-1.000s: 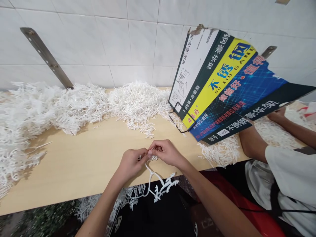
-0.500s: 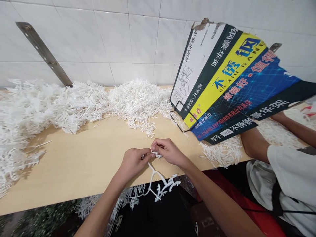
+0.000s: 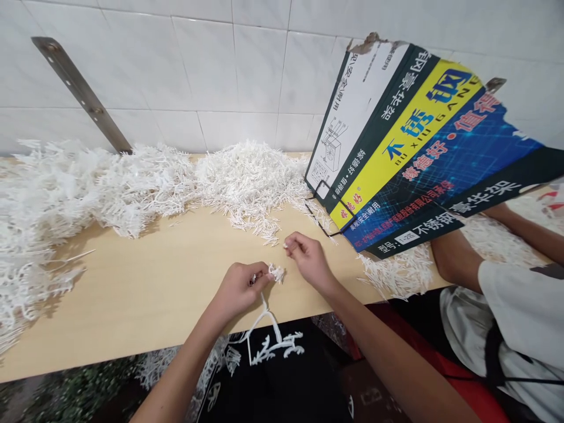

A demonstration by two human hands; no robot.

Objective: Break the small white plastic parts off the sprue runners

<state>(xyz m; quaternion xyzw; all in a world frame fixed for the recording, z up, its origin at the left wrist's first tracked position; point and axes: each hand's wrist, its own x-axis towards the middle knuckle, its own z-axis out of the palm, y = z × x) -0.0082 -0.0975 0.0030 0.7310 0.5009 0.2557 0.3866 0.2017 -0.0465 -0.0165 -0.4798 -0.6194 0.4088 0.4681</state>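
Observation:
Pinched in my left hand (image 3: 242, 289) is a white branching plastic sprue (image 3: 277, 337). One cluster of its small twigs sticks out past my fingertips, while other branches hang below the table's front edge. My right hand (image 3: 309, 263) is apart from it, up and to the right, with thumb and forefinger closed on a tiny white piece (image 3: 285, 246). Beyond my hands lies a pile of loose white slivers (image 3: 251, 185).
A heap of white branching sprues (image 3: 48, 205) covers the left of the wooden table (image 3: 167, 288). A printed cardboard panel (image 3: 409, 147) stands at right, with more slivers (image 3: 399, 273) beneath it. Another person's arm (image 3: 456, 255) is behind it. A metal bracket (image 3: 83, 97) is on the tiled wall.
My right hand has drawn away from my left, up and to the right, with a tiny white piece in its fingertips. The hanging branches have swung left and lower.

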